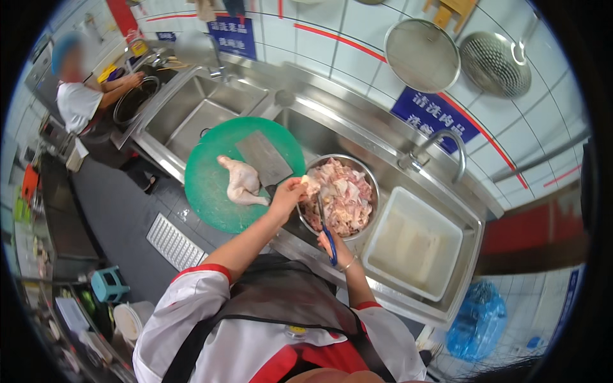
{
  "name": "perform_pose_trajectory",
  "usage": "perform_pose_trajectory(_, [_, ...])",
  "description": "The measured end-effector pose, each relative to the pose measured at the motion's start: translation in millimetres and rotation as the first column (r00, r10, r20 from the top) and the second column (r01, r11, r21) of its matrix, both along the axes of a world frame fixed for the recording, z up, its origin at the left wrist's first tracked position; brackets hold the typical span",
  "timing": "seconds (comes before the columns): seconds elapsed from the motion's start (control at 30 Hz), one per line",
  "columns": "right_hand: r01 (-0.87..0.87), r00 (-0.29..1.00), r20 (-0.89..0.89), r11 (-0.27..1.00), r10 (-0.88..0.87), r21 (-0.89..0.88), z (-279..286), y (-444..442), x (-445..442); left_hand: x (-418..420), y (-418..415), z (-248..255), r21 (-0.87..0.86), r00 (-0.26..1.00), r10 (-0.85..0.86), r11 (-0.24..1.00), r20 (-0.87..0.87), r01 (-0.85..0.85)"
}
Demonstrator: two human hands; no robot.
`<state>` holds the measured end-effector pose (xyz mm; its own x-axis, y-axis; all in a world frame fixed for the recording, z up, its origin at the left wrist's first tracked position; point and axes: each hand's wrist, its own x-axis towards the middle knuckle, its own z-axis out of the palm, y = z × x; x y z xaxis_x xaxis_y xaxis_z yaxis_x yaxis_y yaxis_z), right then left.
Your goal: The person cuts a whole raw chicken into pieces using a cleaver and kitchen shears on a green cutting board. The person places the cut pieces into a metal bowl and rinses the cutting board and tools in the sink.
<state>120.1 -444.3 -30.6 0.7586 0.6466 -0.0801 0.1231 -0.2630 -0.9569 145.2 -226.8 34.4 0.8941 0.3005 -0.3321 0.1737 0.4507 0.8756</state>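
Note:
My left hand [289, 196] pinches a small piece of raw chicken [311, 185] above the left rim of a round metal bowl. My right hand [337, 249] holds blue-handled scissors [327, 238], their blades pointing up over the bowl beside that piece. Cut raw chicken [347, 194] fills the metal bowl [376, 201], which sits in the sink. Left of it, a round green cutting board [206, 210] carries a whole raw chicken leg [243, 182] and a cleaver [265, 158] with a wide blade. The cleaver's handle is partly hidden behind my left hand.
A white plastic tub [414, 242] with cloudy liquid stands right of the bowl, below a curved faucet [459, 148]. Another sink basin [201, 115] lies at the left. Beyond it, a co-worker [81, 100] reaches over a dark pot [136, 100]. A strainer [421, 55] and a perforated ladle [495, 64] hang on the wall.

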Motion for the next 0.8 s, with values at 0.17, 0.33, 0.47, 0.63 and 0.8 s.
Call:
perform_pose_trajectory(0.17, [0.036,0.926,-0.377,0.998,-0.015,0.049,26,8,-3,2,12,-4,-0.078,0.996,-0.084,0.993,-0.002,0.083])
perform_pose_trajectory(0.33, [0.002,0.879,-0.465,0.977,0.100,0.212,30,10,-11,2,20,19,-0.306,0.995,-0.061,0.949,0.076,0.082])
perform_pose_trajectory(0.47, [-0.021,0.922,-0.374,0.976,0.102,0.215,28,18,-10,-2,16,18,-0.266,0.985,-0.142,0.950,0.100,0.164])
perform_pose_trajectory(0.63, [0.111,0.982,-0.166,0.986,-0.090,0.122,21,29,-8,-11,6,13,-0.136,0.981,-0.190,0.972,0.024,0.192])
perform_pose_trajectory(0.8, [0.220,0.974,-0.024,0.970,-0.223,-0.101,52,33,-14,-12,7,1,-0.009,0.984,-0.176,0.984,0.016,0.176])
